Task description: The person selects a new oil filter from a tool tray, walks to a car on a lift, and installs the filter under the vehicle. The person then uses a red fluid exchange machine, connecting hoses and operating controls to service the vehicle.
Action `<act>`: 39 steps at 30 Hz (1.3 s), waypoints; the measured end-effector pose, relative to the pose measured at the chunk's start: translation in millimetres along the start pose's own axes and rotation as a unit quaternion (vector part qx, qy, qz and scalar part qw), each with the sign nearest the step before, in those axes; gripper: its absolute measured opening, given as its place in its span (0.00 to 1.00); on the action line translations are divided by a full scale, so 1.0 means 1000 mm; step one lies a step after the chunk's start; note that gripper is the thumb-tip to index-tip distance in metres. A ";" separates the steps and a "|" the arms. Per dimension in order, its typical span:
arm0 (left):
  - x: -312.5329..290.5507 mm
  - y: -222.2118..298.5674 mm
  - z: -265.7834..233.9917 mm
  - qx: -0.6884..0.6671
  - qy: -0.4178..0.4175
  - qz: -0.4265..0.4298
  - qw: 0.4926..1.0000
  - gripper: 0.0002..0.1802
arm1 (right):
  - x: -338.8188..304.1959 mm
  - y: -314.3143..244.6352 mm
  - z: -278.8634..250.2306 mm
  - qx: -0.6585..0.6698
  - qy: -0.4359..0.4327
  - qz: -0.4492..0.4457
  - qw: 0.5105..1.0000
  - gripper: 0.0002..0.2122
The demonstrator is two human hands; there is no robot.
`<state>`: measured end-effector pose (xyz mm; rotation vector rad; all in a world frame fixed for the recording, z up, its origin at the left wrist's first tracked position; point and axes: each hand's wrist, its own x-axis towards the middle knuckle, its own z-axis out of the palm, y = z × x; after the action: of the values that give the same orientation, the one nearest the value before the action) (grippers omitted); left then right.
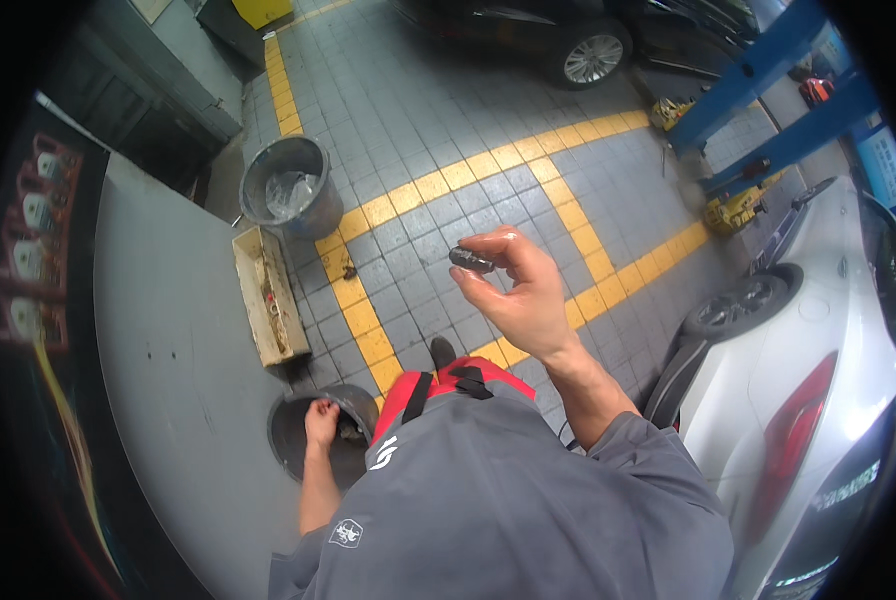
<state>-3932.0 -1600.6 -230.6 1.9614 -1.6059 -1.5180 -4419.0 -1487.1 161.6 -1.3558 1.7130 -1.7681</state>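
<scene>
My right hand is raised in front of me, pinching a small dark cylindrical part between thumb and fingers. The part looks wet or shiny, and its exact kind is unclear. Low on the left, my left hand is over the mouth of a dark round bin. Its fingers are curled together; whatever they hold, if anything, is too small to make out. Inside the bin, something greyish shows beside that hand.
A dark bucket with clear plastic inside stands ahead on the left. Between it and the bin lies a long pale box holding small items. A white car stands close on the right, near blue lift posts. A black car is farther off.
</scene>
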 end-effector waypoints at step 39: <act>1.013 0.792 -0.052 -0.173 -0.061 -0.135 0.974 0.13 | 1.349 0.496 0.282 0.552 -0.115 0.180 0.806 0.17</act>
<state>-4493.0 -2758.1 -253.4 1.9745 -1.0473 -1.9014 -5044.1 -2811.5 193.3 -0.5999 0.4891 -1.7501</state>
